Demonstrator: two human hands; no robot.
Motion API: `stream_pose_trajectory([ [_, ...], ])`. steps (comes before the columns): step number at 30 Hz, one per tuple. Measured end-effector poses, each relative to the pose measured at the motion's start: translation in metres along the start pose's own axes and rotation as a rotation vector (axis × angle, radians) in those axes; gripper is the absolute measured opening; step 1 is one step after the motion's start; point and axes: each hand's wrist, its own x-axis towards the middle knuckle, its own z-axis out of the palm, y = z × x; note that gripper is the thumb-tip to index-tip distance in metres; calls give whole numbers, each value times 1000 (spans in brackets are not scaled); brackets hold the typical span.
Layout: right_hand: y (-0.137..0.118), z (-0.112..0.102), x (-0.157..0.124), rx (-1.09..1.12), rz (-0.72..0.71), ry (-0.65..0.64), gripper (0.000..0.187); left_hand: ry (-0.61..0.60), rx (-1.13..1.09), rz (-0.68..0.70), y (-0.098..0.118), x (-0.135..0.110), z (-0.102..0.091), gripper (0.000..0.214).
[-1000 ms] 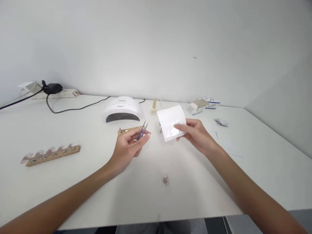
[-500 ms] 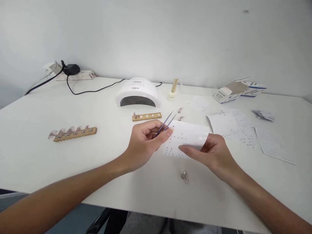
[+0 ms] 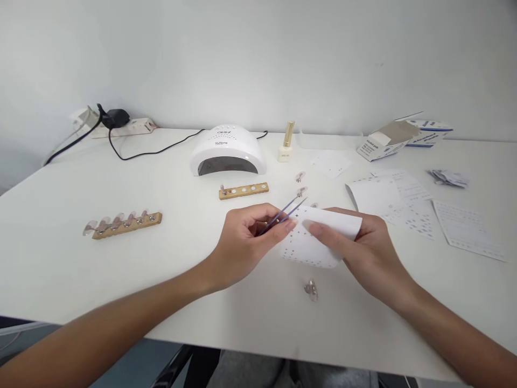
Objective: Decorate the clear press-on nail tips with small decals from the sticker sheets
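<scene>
My left hand [image 3: 256, 240] is closed round purple tweezers [image 3: 278, 216], their tips slightly apart and pointing up and right. Its thumb tip lies at the left edge of a white nail sticker sheet [image 3: 311, 250] dotted with small dark stars. From the right, my right hand [image 3: 359, 242] grips that sheet, thumb on top and fingers behind it; the sheet bends a little. Below the sheet, a clear pinkish nail tip on a metal stand [image 3: 311, 290] lies on the table. Another mounted nail tip [image 3: 301, 192] sits just beyond the tweezers' points.
A white nail lamp [image 3: 228, 151] stands at the back, beside a gold-capped polish bottle [image 3: 285, 143]. Two wooden strips [image 3: 244, 191] hold stands, the left one with several nail tips [image 3: 117, 221]. Rightward are an opened box [image 3: 385, 141], sticker sheets [image 3: 375, 195] and small packets [image 3: 447, 178].
Both hands have shifted slightly right with the tweezers and sheet. My right thumb has moved up to the sheet's upper part, and the sheet is tilted differently.
</scene>
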Motion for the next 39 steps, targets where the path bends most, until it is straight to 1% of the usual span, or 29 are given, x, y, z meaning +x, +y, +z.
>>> stream_pose_trajectory([
  [3, 5, 0, 2, 74, 21, 52, 18, 35, 88, 3, 0, -2, 1, 18],
  [5, 7, -1, 4, 112, 21, 94, 19, 85, 171, 48, -1, -2, 1, 19],
  [7, 9, -2, 5, 106, 18, 129, 22, 120, 285, 114, -4, -3, 1, 20],
  [10, 9, -2, 5, 88, 24, 136, 27, 130, 441, 219, -9, -5, 3, 16],
  [14, 7, -1, 5, 126, 40, 131, 25, 160, 567, 421, -12, -6, 5, 12],
  [16, 6, -1, 4, 140, 45, 127, 24, 172, 611, 476, -12, -5, 5, 12],
  [20, 8, 0, 4, 158, 43, 106, 21, 170, 652, 499, -13, -5, 4, 11],
  [28, 10, -1, 5, 169, 53, 68, 19, 156, 606, 522, -14, -5, 4, 16],
  [35, 13, -2, 5, 128, 40, 64, 22, 162, 610, 518, -15, -4, 3, 17],
  [39, 13, -2, 5, 150, 39, 54, 22, 163, 603, 534, -16, -4, 3, 17],
])
